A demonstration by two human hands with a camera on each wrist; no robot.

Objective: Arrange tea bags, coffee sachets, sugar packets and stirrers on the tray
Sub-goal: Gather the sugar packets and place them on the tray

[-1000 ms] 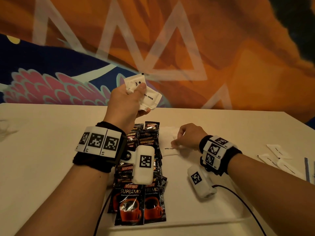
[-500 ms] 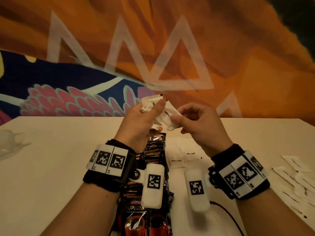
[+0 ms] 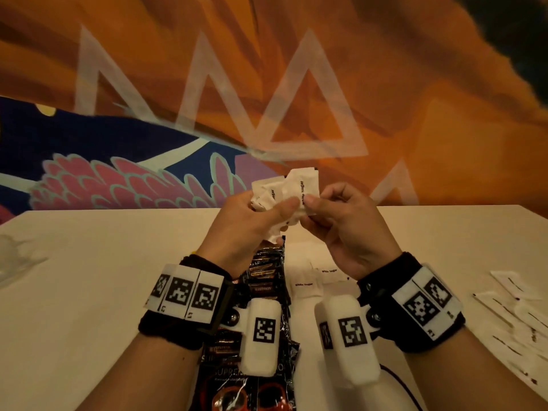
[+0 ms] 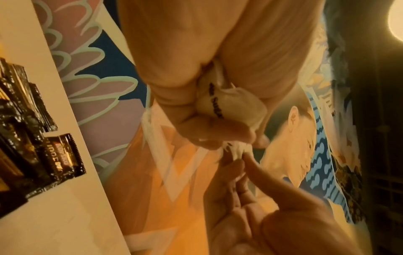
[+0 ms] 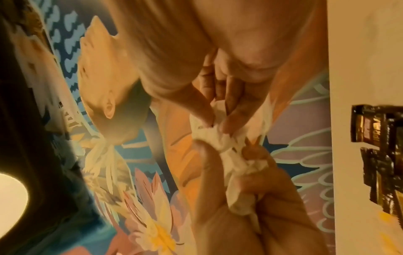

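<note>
Raised above the table, my left hand (image 3: 261, 212) grips a bunch of white sugar packets (image 3: 284, 188), printed "White Sugar". My right hand (image 3: 314, 206) pinches the rightmost packet (image 3: 305, 185) of that bunch between thumb and forefinger. The left wrist view shows the sugar packets (image 4: 226, 103) squeezed in the left palm, and the right wrist view shows the crumpled sugar packets (image 5: 220, 136) between both hands. Below my hands lies a row of dark Kopiko coffee sachets (image 3: 267, 271), overlapping toward me. Two sugar packets (image 3: 305, 286) lie flat right of that row.
Several long white paper-wrapped stirrers (image 3: 516, 307) lie on the table at the right. A clear glass object (image 3: 12, 256) sits at the left edge. A painted mural wall (image 3: 267, 84) rises behind the cream table (image 3: 89, 277). A black cable (image 3: 400, 384) trails near my right forearm.
My right hand has risen from a packet on the table to the bunch in my left hand and now pinches one packet. The view has tilted up.
</note>
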